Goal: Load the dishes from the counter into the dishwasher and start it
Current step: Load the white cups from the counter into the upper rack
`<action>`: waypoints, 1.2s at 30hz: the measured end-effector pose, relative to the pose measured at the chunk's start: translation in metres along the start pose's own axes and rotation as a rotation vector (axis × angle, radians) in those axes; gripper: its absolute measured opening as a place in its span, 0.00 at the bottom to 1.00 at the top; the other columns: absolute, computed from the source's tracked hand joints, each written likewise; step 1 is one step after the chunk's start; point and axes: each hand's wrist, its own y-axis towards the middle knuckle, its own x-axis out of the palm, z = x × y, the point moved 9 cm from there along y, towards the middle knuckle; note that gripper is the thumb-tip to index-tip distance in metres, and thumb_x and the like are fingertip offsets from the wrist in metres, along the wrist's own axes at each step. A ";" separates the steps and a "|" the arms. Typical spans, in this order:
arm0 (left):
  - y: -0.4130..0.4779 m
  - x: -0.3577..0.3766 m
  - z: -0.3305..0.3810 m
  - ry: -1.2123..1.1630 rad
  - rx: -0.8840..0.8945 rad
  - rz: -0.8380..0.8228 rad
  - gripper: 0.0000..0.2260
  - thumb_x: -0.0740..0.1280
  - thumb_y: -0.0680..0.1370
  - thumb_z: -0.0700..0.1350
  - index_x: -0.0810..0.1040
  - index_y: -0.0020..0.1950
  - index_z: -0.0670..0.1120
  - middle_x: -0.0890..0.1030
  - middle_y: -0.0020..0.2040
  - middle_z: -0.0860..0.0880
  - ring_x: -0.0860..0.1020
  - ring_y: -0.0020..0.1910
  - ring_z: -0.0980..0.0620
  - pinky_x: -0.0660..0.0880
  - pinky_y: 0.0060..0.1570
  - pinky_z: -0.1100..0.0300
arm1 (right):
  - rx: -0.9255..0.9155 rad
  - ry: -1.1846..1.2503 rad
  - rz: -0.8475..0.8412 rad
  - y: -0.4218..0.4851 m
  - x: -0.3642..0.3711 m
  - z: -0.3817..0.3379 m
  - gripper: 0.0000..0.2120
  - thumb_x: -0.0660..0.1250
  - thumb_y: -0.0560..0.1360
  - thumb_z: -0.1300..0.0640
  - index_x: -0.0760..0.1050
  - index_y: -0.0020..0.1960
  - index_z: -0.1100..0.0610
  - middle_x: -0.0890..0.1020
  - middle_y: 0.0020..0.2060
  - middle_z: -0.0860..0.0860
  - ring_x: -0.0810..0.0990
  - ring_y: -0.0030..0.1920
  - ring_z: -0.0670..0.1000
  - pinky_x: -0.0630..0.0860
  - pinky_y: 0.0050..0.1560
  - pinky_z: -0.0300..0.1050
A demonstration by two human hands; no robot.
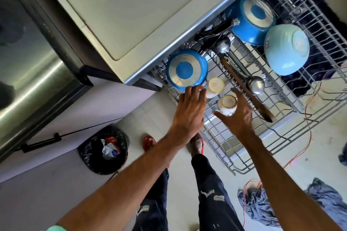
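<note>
In the pulled-out dishwasher rack (281,127) a small white cup (227,103) sits upside down, base facing the camera and axis near upright. The right hand (237,118) arches over it from 5 o'clock with fingers (237,94) spread apart, thumb at the cup's 8 o'clock and forefinger at its 1 o'clock; whether they touch it is unclear. The left hand (190,108) reaches flat, fingers straight and close together, tips at the 5 o'clock rim of an inverted blue frying pan (185,69), beside a second inverted cup (216,85) lying at 10 o'clock of the first.
</note>
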 end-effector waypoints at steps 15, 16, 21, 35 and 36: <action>-0.152 -0.182 -0.047 -0.264 -0.100 0.126 0.22 0.70 0.72 0.37 0.75 0.66 0.43 0.76 0.65 0.45 0.74 0.64 0.45 0.73 0.64 0.52 | -0.431 0.196 0.097 -0.074 -0.072 -0.276 0.33 0.80 0.70 0.51 0.71 0.68 0.62 0.77 0.65 0.56 0.76 0.67 0.56 0.76 0.64 0.57; -0.162 -0.200 -0.056 -0.266 -0.125 0.155 0.21 0.70 0.73 0.37 0.75 0.66 0.43 0.77 0.65 0.45 0.74 0.64 0.46 0.73 0.65 0.53 | -0.460 0.201 0.070 -0.078 -0.073 -0.297 0.33 0.80 0.70 0.52 0.71 0.68 0.61 0.77 0.66 0.56 0.75 0.67 0.56 0.76 0.64 0.57; -0.216 -0.271 -0.107 -0.281 -0.217 0.297 0.16 0.67 0.73 0.35 0.78 0.61 0.43 0.78 0.62 0.46 0.74 0.61 0.45 0.73 0.62 0.54 | -0.545 0.217 0.022 -0.085 -0.071 -0.394 0.26 0.79 0.72 0.56 0.73 0.66 0.60 0.77 0.66 0.56 0.77 0.66 0.56 0.76 0.63 0.58; -0.303 -0.395 -0.333 -0.272 -0.560 0.704 0.18 0.71 0.73 0.42 0.75 0.61 0.45 0.77 0.58 0.47 0.75 0.56 0.45 0.74 0.59 0.52 | -0.555 0.036 -0.281 0.027 0.097 -0.617 0.51 0.83 0.63 0.54 0.58 0.78 0.55 0.67 0.74 0.58 0.67 0.73 0.58 0.66 0.74 0.54; -0.295 -0.399 -0.339 -0.248 -0.555 0.688 0.20 0.72 0.72 0.45 0.74 0.62 0.44 0.76 0.60 0.46 0.74 0.57 0.45 0.73 0.60 0.54 | -0.544 -0.036 -0.346 0.043 0.116 -0.625 0.54 0.84 0.62 0.52 0.55 0.79 0.51 0.64 0.76 0.58 0.64 0.75 0.59 0.64 0.74 0.56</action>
